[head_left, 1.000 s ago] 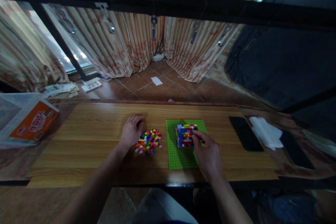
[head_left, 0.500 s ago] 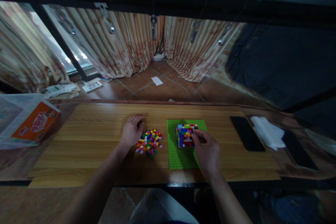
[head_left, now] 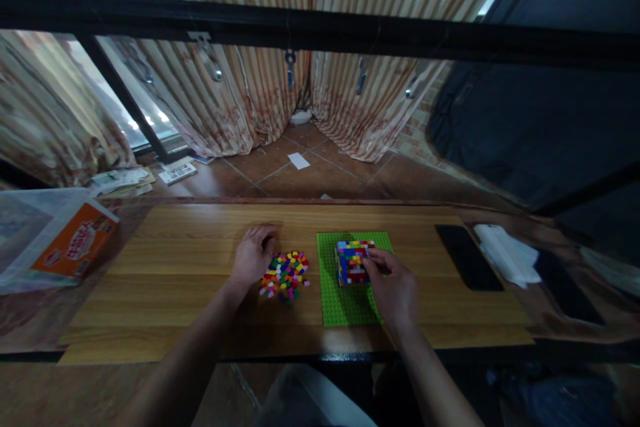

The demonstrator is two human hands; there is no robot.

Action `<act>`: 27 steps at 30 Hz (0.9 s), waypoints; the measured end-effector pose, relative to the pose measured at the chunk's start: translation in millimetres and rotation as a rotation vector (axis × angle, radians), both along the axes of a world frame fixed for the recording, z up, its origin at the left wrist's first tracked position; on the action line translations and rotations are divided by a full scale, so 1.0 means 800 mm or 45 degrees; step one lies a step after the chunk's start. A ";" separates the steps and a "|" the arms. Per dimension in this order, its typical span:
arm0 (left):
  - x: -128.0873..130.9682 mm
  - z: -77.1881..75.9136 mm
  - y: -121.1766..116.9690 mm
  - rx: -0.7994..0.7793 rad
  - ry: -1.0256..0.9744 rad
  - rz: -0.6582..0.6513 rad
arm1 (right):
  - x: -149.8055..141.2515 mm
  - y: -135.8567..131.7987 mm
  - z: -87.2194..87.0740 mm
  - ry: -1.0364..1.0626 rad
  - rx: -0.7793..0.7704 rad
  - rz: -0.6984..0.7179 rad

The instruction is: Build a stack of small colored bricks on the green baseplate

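My right hand point(head_left: 397, 289) reaches over the right side of a block-shaped build of multicoloured toy bricks point(head_left: 353, 257). Thumb and fingertips are pinched together at its top; whatever lies between them is too small to make out. Under the build is a green studded baseplate point(head_left: 331, 305), partly covered by that hand. Left of the plate, small loose bricks point(head_left: 287, 273) in many colours lie in a heap on the table. My left hand point(head_left: 251, 256) rests on the wood at the heap's upper left edge, its fingers loosely bent and apart from the bricks.
The wooden table point(head_left: 165, 267) carries a black phone-like slab point(head_left: 469, 257) on the right. Beyond it lie a white item point(head_left: 503, 250) and another dark slab point(head_left: 567, 287). A translucent tub with an orange label point(head_left: 75, 240) stands at the left. A dark metal bar point(head_left: 320, 30) crosses beyond the table.
The whole view has tilted slightly, so the table sits a little lower. Both hands stay in nearly the same places over the table.
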State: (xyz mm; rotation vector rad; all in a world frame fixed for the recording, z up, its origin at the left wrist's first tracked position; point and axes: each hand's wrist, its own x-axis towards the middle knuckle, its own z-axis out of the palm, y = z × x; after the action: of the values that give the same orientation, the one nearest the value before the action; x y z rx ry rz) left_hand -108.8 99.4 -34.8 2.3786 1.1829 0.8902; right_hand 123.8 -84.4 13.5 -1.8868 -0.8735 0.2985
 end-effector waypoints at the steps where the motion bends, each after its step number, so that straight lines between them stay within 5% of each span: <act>1: 0.000 0.000 0.000 0.000 0.002 -0.001 | -0.001 -0.003 0.001 -0.033 0.006 -0.009; 5: 0.001 0.000 -0.001 -0.012 0.008 -0.007 | -0.021 -0.017 0.008 -0.325 0.108 0.021; 11: 0.001 0.001 -0.003 -0.025 -0.013 0.028 | -0.097 -0.010 -0.004 -0.582 0.064 0.611; 19: 0.001 0.002 -0.004 -0.025 -0.018 0.023 | -0.125 0.023 -0.044 -0.693 -0.300 0.604; 27: 0.001 0.007 -0.005 -0.059 -0.045 0.004 | -0.115 -0.003 -0.013 -0.284 -0.006 0.572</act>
State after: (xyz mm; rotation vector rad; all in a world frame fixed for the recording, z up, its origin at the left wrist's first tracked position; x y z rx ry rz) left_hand -108.4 95.3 -29.1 2.3157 1.1818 0.8923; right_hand 31.5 -87.1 3.0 -1.7339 -1.4522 0.3642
